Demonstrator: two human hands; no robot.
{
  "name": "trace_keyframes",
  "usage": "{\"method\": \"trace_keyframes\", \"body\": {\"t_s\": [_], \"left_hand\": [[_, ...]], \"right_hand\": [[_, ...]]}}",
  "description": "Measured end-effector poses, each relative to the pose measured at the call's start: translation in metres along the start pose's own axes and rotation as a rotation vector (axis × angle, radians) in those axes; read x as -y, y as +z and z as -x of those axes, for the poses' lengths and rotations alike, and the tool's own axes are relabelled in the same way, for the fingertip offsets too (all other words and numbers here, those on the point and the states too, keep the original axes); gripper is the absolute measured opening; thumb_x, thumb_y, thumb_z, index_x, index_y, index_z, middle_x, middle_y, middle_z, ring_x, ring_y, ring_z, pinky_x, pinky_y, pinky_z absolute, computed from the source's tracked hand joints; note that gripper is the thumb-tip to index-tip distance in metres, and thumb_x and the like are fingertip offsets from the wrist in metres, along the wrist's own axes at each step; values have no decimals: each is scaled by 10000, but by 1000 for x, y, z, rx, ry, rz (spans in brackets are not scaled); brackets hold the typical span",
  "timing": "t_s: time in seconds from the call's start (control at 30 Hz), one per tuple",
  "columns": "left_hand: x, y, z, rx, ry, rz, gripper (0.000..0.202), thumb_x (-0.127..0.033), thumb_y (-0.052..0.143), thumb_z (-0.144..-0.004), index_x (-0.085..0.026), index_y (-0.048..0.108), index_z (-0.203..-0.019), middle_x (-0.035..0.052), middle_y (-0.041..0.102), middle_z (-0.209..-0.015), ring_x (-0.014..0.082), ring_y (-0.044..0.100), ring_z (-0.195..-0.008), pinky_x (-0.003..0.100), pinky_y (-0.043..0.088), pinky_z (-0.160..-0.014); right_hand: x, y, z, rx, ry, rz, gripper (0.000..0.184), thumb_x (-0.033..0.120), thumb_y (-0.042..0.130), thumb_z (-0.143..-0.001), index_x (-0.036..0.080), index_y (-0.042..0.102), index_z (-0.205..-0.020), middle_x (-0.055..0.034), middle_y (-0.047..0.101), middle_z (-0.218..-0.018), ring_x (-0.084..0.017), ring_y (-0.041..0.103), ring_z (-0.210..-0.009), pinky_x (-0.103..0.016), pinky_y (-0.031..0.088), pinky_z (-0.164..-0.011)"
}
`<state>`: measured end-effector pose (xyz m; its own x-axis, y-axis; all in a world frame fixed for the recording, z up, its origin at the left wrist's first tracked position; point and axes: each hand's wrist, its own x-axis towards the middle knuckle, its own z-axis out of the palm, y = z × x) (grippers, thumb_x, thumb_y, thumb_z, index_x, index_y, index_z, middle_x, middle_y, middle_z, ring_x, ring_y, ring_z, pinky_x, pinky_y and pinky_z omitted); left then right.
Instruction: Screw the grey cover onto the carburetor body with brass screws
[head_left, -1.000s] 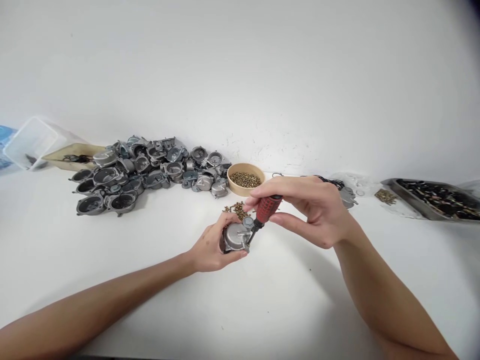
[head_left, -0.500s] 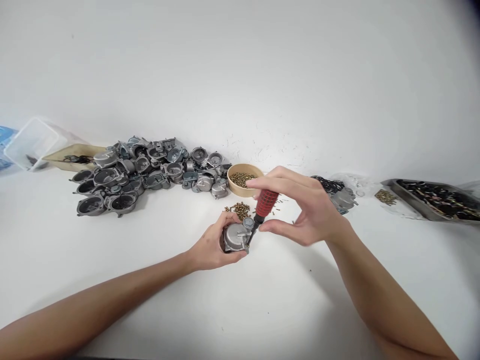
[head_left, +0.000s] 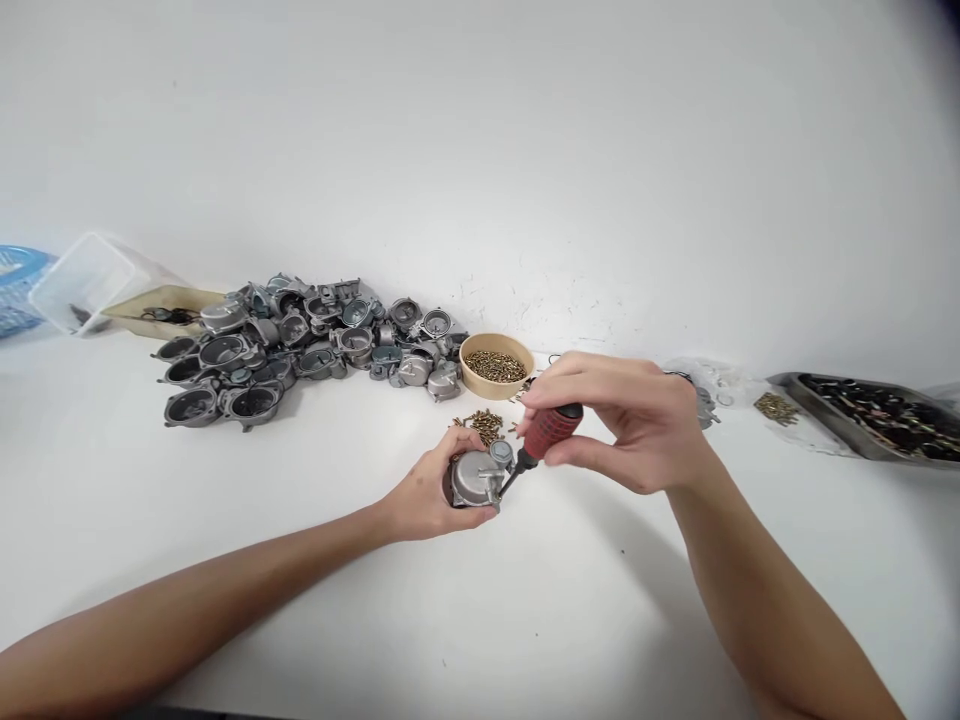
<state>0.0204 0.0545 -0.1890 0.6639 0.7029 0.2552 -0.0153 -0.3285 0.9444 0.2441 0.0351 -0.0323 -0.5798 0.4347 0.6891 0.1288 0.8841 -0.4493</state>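
Observation:
A grey cast-metal float bowl, round like a carburetor part (head_left: 474, 478), is gripped by my left hand (head_left: 426, 495), thumb and fingers around its sides. My right hand (head_left: 619, 415) holds a screwdriver (head_left: 551, 432) by its red and black handle, between thumb and fingers. The screwdriver slants down to the left, its tip at the right edge of the metal part. Whether a screw sits under the tip is too small to tell. Just behind the part lies a loose heap of brass-coloured screws (head_left: 486, 425).
A round tan tub (head_left: 469, 378) of brass-coloured screws stands against the wall. To the left spreads a pile of grey metal housings (head_left: 315, 335), beside a yellowish tray (head_left: 139, 318) and a clear plastic bin (head_left: 86, 285). At right are more screws (head_left: 776, 408) and a metal tray (head_left: 832, 425) of dark parts.
The screwdriver has tilted further to the right, with its tip still at the part's edge. My right fingers have closed in around the handle. The view has shifted slightly.

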Motion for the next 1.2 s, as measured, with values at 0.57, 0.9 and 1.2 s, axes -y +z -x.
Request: {"method": "trace_keyframes", "body": {"t_s": [0.57, 0.9, 1.2], "left_hand": [[-1, 0, -1, 5, 3, 65, 626, -227, 851, -739, -248, 414, -1186, 71, 600, -1227, 221, 614, -1056, 355, 495, -910], [1, 0, -2, 9, 3, 74, 640, -245, 867, -737, -244, 417, -1191, 68, 590, -1231, 221, 604, -1051, 355, 478, -909], [2, 0, -2, -2, 15, 58, 630, -249, 866, -729, -235, 431, -1183, 75, 583, -1225, 234, 593, -1077, 375, 473, -926]], "right_hand": [[2, -1, 0, 85, 44, 35, 478, 157, 673, -935, 215, 595, -1403, -60, 745, -946, -154, 691, -777, -299, 609, -676], [0, 1, 1, 80, 40, 31, 465, 142, 684, -933, 205, 603, -1386, -47, 751, -910, -147, 700, -766, -290, 606, -687], [-4, 10, 2, 8, 4, -20, 560, 102, 708, -892, 230, 582, -1423, -63, 747, -992, -167, 722, -818, -312, 635, -696]]}}
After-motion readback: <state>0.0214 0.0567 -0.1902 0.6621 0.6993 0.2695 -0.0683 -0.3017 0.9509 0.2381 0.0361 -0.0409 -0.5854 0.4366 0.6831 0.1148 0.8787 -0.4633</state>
